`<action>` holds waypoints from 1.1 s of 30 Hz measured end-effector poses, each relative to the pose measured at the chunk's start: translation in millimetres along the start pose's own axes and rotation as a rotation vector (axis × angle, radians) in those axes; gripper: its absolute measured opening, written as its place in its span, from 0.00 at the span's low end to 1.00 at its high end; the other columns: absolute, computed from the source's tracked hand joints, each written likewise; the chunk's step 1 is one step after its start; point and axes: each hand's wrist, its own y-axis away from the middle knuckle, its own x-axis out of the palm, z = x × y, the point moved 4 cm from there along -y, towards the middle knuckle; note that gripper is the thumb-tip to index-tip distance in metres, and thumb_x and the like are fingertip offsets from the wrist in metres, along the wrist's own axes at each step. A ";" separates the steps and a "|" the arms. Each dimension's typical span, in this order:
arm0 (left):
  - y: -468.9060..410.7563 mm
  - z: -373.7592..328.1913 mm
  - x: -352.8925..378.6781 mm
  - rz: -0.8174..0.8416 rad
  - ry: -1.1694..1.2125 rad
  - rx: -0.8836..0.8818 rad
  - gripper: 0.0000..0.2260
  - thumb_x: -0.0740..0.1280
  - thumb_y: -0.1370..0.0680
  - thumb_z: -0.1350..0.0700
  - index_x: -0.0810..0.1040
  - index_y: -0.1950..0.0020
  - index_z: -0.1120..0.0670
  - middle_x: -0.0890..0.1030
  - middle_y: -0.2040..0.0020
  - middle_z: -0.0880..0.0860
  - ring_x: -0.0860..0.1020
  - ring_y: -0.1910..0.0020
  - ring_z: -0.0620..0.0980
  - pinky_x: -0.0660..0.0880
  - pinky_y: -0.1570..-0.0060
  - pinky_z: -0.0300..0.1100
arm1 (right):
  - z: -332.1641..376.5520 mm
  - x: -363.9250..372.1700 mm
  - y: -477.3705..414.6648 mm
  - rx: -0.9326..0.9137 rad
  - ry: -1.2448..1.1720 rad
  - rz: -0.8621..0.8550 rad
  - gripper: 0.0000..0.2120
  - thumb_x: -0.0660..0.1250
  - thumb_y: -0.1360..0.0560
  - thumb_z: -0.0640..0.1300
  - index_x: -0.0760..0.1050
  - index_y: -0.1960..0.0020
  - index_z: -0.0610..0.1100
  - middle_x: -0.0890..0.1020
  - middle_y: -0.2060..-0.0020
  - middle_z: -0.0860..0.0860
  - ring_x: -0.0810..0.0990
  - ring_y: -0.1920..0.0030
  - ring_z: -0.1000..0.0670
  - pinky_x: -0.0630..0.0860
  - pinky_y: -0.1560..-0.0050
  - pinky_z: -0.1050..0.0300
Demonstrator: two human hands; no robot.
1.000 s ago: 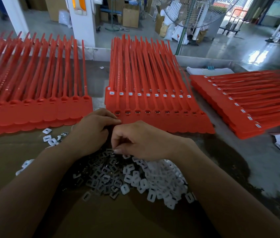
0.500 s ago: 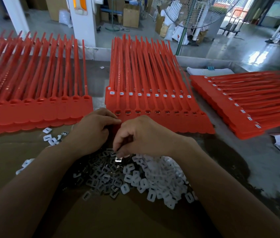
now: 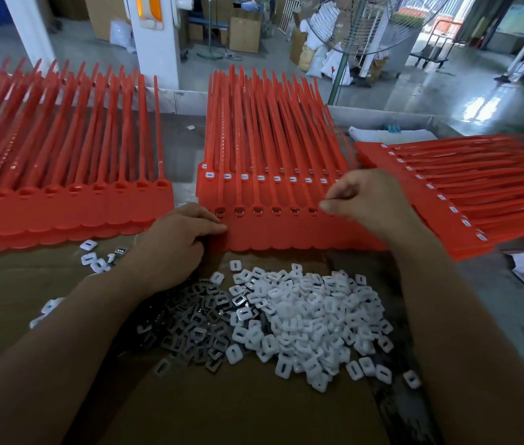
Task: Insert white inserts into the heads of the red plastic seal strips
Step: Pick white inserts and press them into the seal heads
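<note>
Because the white inserts [image 3: 312,316] are tiny, light and stiff, the right hand [image 3: 363,200] seemingly edge-pinches one while the left hand [image 3: 170,242] grips the bendy red strips [image 3: 286,232].

Bare forearms [image 3: 440,316], left hand [image 3: 170,242], right hand [image 3: 366,200]

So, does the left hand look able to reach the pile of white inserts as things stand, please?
Probably yes: the left hand pinches the near corner of the middle strip stack, and the pile of white inserts lies just nearer on the cardboard, nothing between.
</note>
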 end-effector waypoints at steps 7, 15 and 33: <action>-0.1 1.5 0.1 0.000 0.006 0.001 0.23 0.58 0.30 0.69 0.77 0.40 0.51 0.73 0.41 0.44 0.67 0.39 0.42 0.61 0.40 0.37 | -51.2 -35.7 1.6 0.287 -0.050 -0.199 0.02 0.70 0.30 0.35 0.80 0.60 0.40 0.77 0.77 0.51 0.74 0.77 0.57 0.72 0.73 0.69; 0.0 -0.1 0.0 -0.004 0.002 0.003 0.23 0.58 0.30 0.70 0.78 0.41 0.51 0.73 0.41 0.45 0.67 0.38 0.44 0.62 0.39 0.39 | -72.0 -34.6 -0.7 0.378 0.127 -0.142 0.05 0.66 0.27 0.35 0.80 0.56 0.35 0.79 0.67 0.40 0.75 0.66 0.46 0.74 0.57 0.57; 0.6 0.3 -0.3 0.008 0.003 -0.024 0.23 0.57 0.29 0.69 0.77 0.40 0.50 0.72 0.40 0.44 0.67 0.37 0.43 0.63 0.37 0.41 | -85.9 -26.4 -1.7 0.510 0.048 -0.138 0.09 0.66 0.26 0.36 0.77 0.64 0.43 0.76 0.73 0.49 0.73 0.79 0.56 0.59 0.86 0.71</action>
